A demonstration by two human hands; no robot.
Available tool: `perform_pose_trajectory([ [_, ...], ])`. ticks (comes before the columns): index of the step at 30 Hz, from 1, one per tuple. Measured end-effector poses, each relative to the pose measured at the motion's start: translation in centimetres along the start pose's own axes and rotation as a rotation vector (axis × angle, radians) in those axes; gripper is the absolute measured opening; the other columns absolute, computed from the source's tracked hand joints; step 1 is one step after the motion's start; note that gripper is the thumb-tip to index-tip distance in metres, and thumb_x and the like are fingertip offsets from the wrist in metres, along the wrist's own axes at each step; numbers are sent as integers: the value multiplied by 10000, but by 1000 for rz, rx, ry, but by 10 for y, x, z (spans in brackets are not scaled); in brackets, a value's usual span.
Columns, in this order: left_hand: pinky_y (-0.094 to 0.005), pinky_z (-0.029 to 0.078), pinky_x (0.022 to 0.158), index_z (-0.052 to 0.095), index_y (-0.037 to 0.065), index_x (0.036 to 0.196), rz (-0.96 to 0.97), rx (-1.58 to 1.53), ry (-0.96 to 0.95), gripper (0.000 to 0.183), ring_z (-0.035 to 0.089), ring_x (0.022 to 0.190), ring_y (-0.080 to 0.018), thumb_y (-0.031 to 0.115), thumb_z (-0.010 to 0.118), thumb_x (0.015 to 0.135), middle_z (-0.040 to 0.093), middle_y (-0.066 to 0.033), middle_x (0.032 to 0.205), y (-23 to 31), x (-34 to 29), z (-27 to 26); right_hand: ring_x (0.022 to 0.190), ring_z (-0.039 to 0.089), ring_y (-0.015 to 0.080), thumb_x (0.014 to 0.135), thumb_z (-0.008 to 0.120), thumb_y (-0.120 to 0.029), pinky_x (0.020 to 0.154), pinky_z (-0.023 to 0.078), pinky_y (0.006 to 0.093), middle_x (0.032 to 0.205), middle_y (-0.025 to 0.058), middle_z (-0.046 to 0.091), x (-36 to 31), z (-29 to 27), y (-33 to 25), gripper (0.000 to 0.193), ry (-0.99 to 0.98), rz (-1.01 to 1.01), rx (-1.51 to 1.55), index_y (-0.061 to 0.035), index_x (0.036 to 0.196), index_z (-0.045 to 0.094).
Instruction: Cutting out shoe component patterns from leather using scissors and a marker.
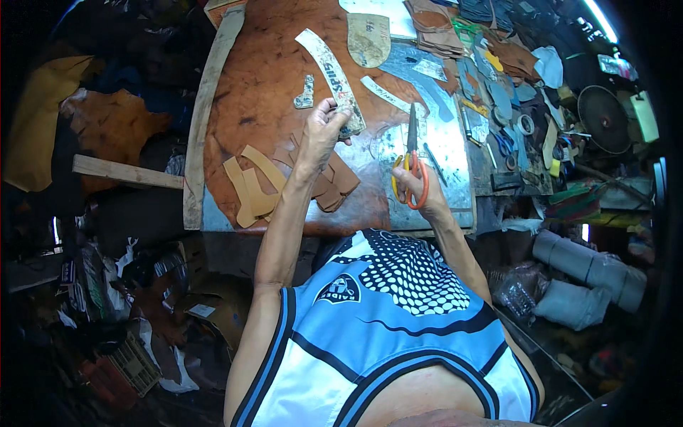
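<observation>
Between the fingers of my left hand [327, 127] is the lower end of a long, curved, whitish pattern template [329, 70] with dark and red markings. It is raised over a large brown leather hide [263, 78] on the table. My right hand [420, 186] is closed on scissors [413, 153] with orange and yellow handles, their dark blades pointing away from me. Tan cut leather pieces [254, 186] and browner ones [334, 181] lie on the hide near my left forearm. Beyond my left hand rests a small marked template [304, 92].
A rounded template [368, 40] and a narrow curved one [384, 94] lie farther off. A pen-like tool [434, 164] is right of the scissors. Tools, scraps and a tape roll [525, 125] crowd the right side. A wooden strip [199, 128] borders the table's left edge.
</observation>
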State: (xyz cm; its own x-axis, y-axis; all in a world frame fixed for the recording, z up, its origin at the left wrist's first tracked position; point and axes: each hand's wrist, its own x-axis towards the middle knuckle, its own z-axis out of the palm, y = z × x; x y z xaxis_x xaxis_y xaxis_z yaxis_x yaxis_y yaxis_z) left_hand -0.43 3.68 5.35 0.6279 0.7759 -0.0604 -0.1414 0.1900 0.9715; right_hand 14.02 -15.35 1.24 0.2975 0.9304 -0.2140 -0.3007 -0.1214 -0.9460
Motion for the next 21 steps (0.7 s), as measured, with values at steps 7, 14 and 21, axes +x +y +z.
perform_pose_trajectory([
  [7,-241,545,487,478,-30,1139,-55,-54,-52,297,670,666,-151,126,595,915,657,-110,866,7,-1,14,492,474,65,896,640,-455,426,394,212,632,-14,496,1,6,6,431,-24,117,-106,-41,971,549],
  [14,-221,540,476,465,-33,1119,-24,-56,-49,256,679,658,-167,114,564,933,653,-136,849,3,-2,20,667,510,139,841,654,-562,600,420,299,732,43,553,-9,18,-3,557,-2,61,-378,-13,917,595],
  [21,-223,544,481,468,-43,1124,-11,-11,-53,267,689,666,-171,108,578,933,664,-142,854,8,-5,22,663,473,144,842,639,-583,591,389,304,712,42,530,-7,18,1,573,-4,9,-458,-12,875,604],
])
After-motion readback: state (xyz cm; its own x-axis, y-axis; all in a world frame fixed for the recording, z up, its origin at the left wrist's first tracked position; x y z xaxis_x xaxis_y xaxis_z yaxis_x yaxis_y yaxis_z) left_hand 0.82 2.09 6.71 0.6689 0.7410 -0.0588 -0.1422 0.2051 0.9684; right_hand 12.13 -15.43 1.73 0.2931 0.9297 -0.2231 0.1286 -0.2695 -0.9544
